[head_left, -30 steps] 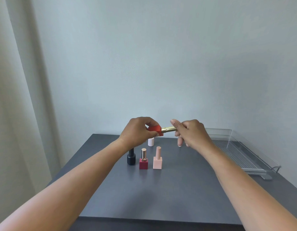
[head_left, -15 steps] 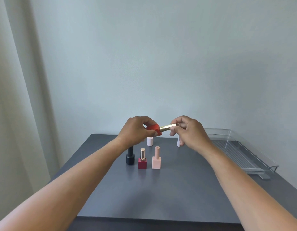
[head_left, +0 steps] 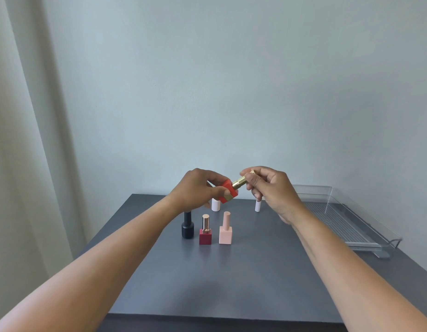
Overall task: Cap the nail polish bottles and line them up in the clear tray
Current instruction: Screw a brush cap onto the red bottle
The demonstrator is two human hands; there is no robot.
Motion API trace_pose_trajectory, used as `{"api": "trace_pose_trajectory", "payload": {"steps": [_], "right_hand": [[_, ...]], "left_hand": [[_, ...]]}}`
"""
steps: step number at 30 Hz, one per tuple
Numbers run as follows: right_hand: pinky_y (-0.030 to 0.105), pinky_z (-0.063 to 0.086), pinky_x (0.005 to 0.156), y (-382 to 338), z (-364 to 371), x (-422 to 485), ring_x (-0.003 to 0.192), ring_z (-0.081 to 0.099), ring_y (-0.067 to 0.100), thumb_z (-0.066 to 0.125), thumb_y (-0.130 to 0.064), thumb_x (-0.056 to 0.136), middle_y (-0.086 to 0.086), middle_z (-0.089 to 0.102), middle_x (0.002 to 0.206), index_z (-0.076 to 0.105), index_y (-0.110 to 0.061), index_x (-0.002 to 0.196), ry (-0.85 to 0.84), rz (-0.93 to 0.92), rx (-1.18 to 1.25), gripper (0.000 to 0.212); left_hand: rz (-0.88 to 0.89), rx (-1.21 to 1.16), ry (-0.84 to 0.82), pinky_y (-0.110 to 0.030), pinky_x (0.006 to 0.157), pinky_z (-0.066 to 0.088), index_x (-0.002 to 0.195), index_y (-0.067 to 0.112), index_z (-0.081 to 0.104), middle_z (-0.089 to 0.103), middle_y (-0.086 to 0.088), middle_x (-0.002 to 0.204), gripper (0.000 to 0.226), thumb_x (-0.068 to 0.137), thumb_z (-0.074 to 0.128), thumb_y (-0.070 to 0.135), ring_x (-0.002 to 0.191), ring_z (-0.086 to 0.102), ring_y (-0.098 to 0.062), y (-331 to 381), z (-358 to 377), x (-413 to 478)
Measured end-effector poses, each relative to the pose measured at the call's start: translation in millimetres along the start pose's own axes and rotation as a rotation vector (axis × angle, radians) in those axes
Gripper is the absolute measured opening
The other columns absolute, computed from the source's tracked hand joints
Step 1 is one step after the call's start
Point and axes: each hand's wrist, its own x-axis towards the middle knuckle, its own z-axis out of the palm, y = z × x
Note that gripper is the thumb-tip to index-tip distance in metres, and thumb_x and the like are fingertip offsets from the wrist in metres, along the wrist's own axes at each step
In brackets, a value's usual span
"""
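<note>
My left hand (head_left: pixel 198 189) grips a square red nail polish bottle (head_left: pixel 228 194) held tilted above the table. My right hand (head_left: pixel 271 188) pinches the gold cap (head_left: pixel 243 179) seated on that bottle's neck. Below stand three capped bottles in a row: a black one (head_left: pixel 187 226), a dark red one with a rose-gold cap (head_left: pixel 205 232) and a pale pink one (head_left: pixel 225 230). Behind them, a white bottle (head_left: pixel 216 204) and a slim white cap or bottle (head_left: pixel 257 206) stand partly hidden by my hands. The clear tray (head_left: pixel 346 224) lies at the right.
The dark grey table (head_left: pixel 219 279) ends in a front edge close to me and a left edge beside a pale curtain (head_left: pixel 27 140). A plain wall rises right behind the table. The tray's near end hangs by the table's right edge.
The red bottle has tipped so its cap points up and right. My right hand has shifted its fingers along the gold cap and risen slightly. The bottles on the table have not moved.
</note>
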Motion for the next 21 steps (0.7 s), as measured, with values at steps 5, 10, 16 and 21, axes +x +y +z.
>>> {"api": "trace_pose_trajectory", "payload": {"steps": [5,10,16,21], "right_hand": [[0.021,0.037,0.045,1.9,10.8,2.6,0.043,0.041,0.008,0.059,-0.022,0.096,-0.008,0.056,0.054,0.071,-0.017,0.086,0.128,-0.005,0.044,0.016],[0.02,0.037,0.047,3.9,20.8,8.0,0.046,0.042,0.007,0.061,-0.024,0.093,-0.01,0.054,0.052,0.07,-0.024,0.079,0.228,-0.009,0.04,0.017],[0.031,0.036,0.055,7.6,27.3,11.8,0.051,0.044,0.01,0.061,-0.03,0.09,-0.014,0.055,0.051,0.069,-0.029,0.076,0.254,-0.016,-0.028,0.016],[0.023,0.037,0.05,8.2,27.6,11.0,0.045,0.043,0.004,0.064,-0.032,0.09,-0.013,0.056,0.051,0.07,-0.033,0.073,0.224,-0.014,-0.016,0.019]], "left_hand": [[0.029,0.053,0.053,-0.008,0.054,0.044,0.091,0.035,0.077,0.077,0.016,0.082,0.014,0.077,0.08,0.033,0.067,0.064,0.006,-1.8,3.8,0.3],[0.029,0.114,0.144,-0.016,0.067,0.047,0.09,0.034,0.075,0.075,0.018,0.08,0.018,0.074,0.081,0.036,0.077,0.065,0.007,-2.6,9.0,1.2],[0.037,0.175,0.194,-0.027,0.072,0.056,0.085,0.033,0.071,0.073,0.018,0.075,0.02,0.07,0.083,0.038,0.073,0.065,0.005,-5.2,11.8,-1.1],[0.013,0.063,0.021,-0.024,0.078,0.051,0.089,0.03,0.076,0.077,0.019,0.079,0.018,0.073,0.084,0.033,0.081,0.07,0.005,-10.5,0.1,4.5]]}}
